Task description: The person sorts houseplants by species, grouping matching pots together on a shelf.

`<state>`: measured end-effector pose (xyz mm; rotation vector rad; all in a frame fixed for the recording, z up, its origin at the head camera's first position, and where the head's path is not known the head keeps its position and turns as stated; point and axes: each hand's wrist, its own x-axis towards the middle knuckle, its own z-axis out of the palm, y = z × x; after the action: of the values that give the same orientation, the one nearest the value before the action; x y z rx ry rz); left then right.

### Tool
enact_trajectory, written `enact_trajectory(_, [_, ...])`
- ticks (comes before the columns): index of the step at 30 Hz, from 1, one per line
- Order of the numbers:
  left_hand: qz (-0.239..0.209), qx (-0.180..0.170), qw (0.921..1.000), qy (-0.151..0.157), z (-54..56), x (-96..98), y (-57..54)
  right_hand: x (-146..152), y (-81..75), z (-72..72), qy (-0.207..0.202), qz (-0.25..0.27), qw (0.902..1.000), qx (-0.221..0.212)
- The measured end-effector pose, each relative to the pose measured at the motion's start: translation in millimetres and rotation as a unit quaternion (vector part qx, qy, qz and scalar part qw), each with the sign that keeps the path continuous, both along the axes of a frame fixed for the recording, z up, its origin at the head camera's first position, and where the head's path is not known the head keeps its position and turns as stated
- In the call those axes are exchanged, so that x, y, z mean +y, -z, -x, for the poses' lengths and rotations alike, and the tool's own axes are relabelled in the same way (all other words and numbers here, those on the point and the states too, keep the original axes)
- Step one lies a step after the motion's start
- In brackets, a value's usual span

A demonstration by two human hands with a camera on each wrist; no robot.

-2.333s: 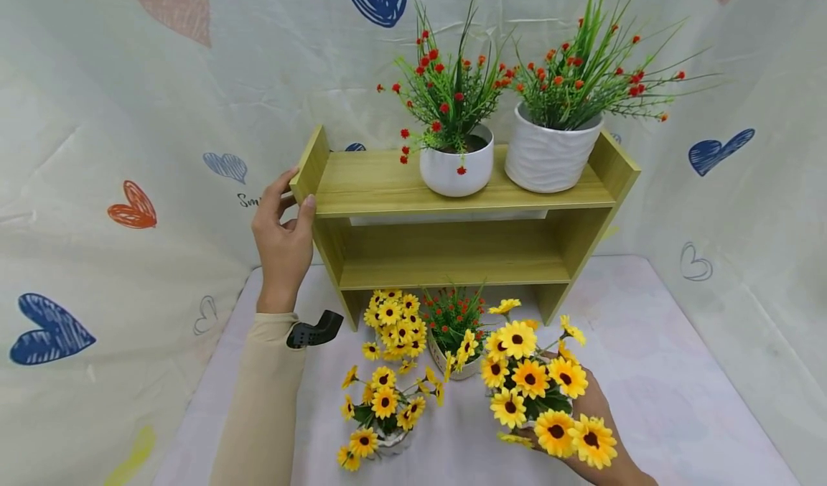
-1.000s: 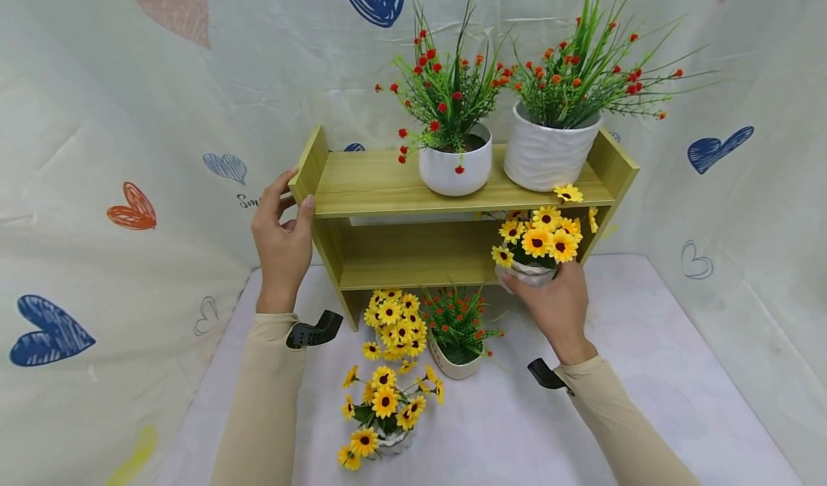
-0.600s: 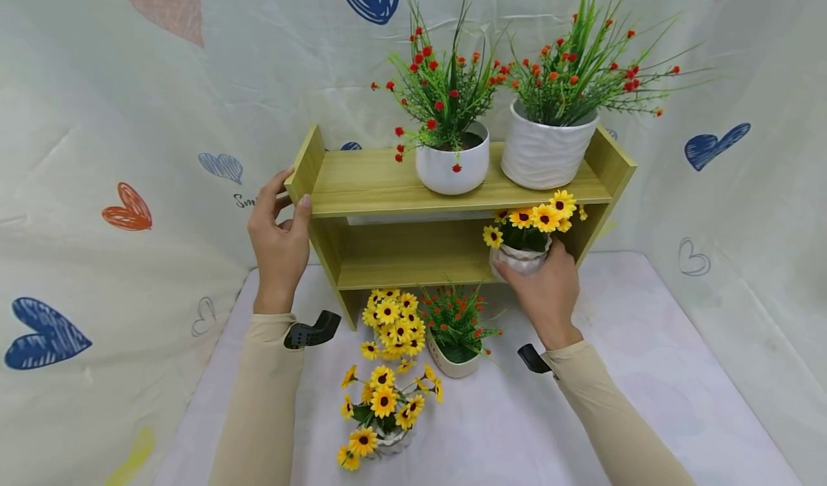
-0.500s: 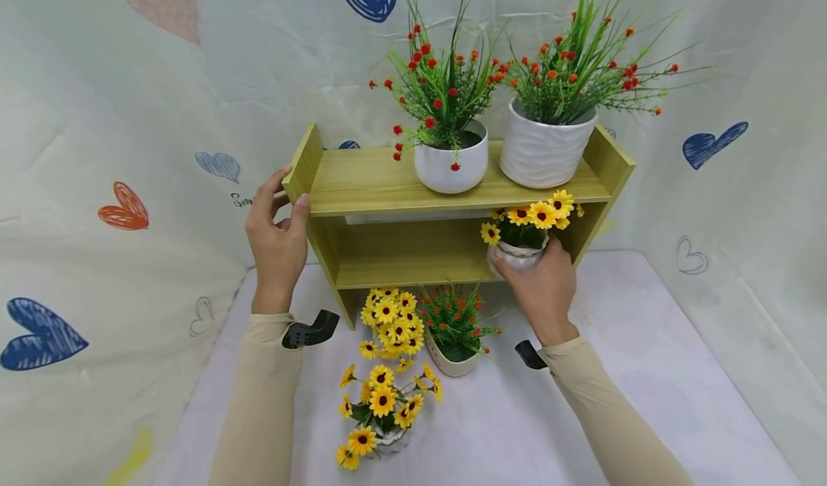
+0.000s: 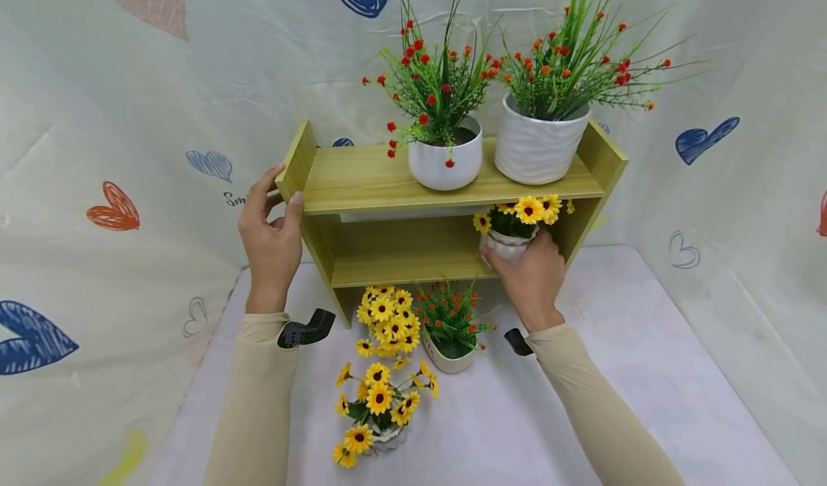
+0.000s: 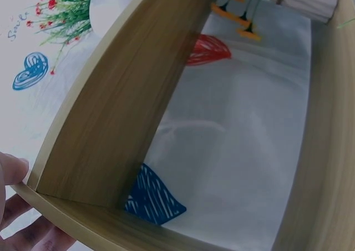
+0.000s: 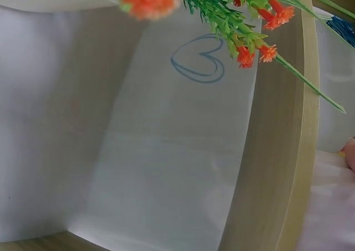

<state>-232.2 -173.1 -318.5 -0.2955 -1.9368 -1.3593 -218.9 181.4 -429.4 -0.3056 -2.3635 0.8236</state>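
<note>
My left hand (image 5: pixel 270 249) grips the upper left side panel of a two-tier wooden shelf (image 5: pixel 362 177), thumb in front and fingers behind. In the left wrist view, the thumb (image 6: pixel 12 169) and fingertips sit at the panel's corner. My right hand (image 5: pixel 538 278) holds a small white flower pot (image 5: pixel 507 248) of yellow sunflowers (image 5: pixel 530 210) at the right end of the middle board (image 5: pixel 400 265). The thumb lies across the pot's front; the other fingers are partly hidden behind it. In the left wrist view, that pot (image 6: pixel 310 0) shows inside the shelf's compartment.
Two white pots (image 5: pixel 446 166) with red-flowered grass stand on the top board. Below and in front of the shelf are a bunch of yellow flowers (image 5: pixel 390 321), an oval pot (image 5: pixel 449 360) of red flowers and another sunflower pot (image 5: pixel 388 439). A heart-print cloth (image 5: pixel 148 314) hangs behind.
My right hand has carried the sunflower pot from over the table's front right up and back into the shelf's middle tier. The left hand stays on the panel; the head view shifts slightly.
</note>
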Motion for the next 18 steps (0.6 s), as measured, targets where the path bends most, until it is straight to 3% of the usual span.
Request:
enact_trajectory(9, [-0.002,-0.001,1.0000,0.001,-0.1,-0.4,-0.6,0.1,1.1,-1.7,-0.028,0.028,0.9992,-0.004])
enact_trajectory(13, [-0.001,0.001,1.0000,0.004,0.3,-0.5,0.9,-0.2,7.5,-19.0,-0.044,0.036,0.9983,0.014])
enact_trajectory(18, [0.002,0.002,1.0000,0.006,0.9,-2.2,1.6,-3.4,17.8,-53.4,-0.060,0.025,0.9960,0.062])
